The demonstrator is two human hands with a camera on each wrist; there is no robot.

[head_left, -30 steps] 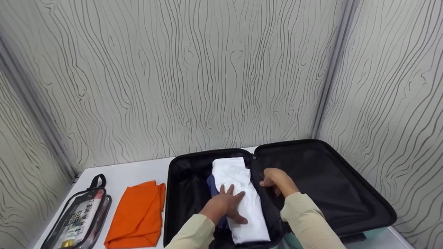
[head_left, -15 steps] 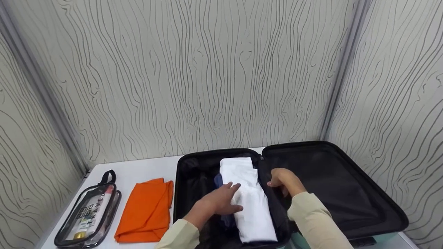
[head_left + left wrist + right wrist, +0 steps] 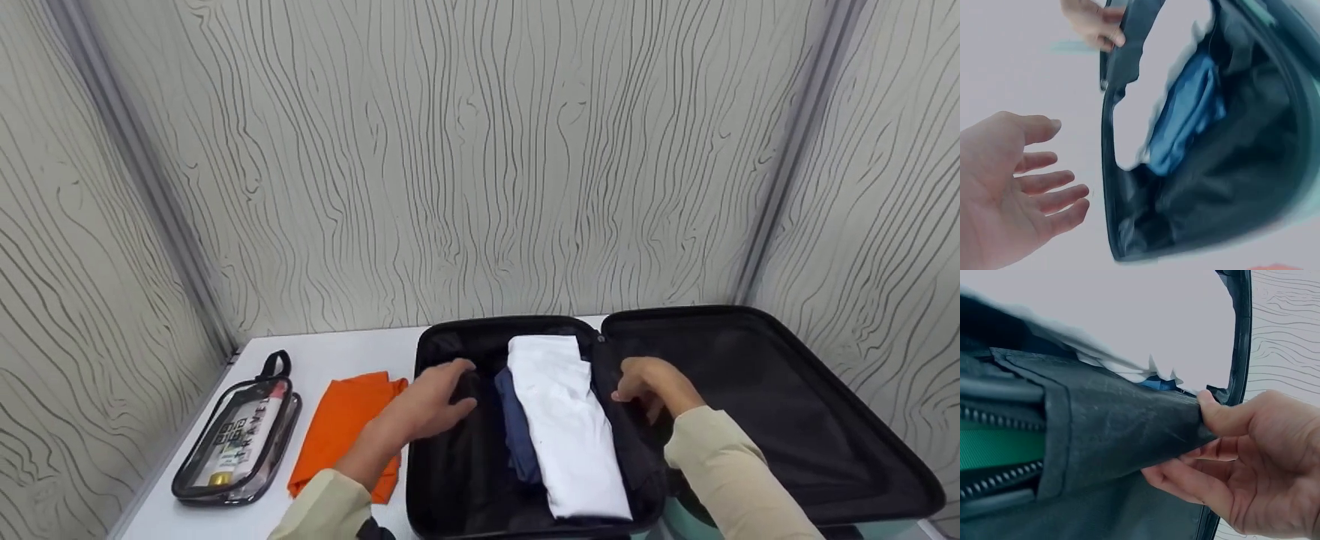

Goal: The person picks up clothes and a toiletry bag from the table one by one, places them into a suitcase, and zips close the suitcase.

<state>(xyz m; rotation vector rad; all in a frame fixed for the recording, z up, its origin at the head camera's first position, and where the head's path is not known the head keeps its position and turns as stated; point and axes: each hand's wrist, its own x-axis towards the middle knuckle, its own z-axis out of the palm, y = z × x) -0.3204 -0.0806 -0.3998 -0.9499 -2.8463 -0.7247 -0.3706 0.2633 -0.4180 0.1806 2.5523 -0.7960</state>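
Note:
My right hand [image 3: 654,384] pinches the edge of a black fabric flap [image 3: 1123,422] between thumb and fingers, at the hinge side of the open suitcase [image 3: 457,480]. In the left suitcase half lies a folded white garment [image 3: 566,431], partly covering a blue garment [image 3: 517,431]. Over the left rim my left hand [image 3: 424,401] hovers with nothing in it. In the left wrist view its fingers are spread, apart from the suitcase. An orange folded cloth [image 3: 337,420] lies left of the suitcase, partly hidden behind the left forearm.
A clear toiletry pouch [image 3: 240,442] with a black handle and several bottles stands at the table's left. The suitcase's other half [image 3: 757,420] lies open to the right. Patterned wall panels [image 3: 480,165] rise close behind. Zipper teeth [image 3: 999,417] show beside the flap.
My left hand has lifted off the white garment and moved left toward the orange cloth. My right hand stays at the flap. The head view has turned left.

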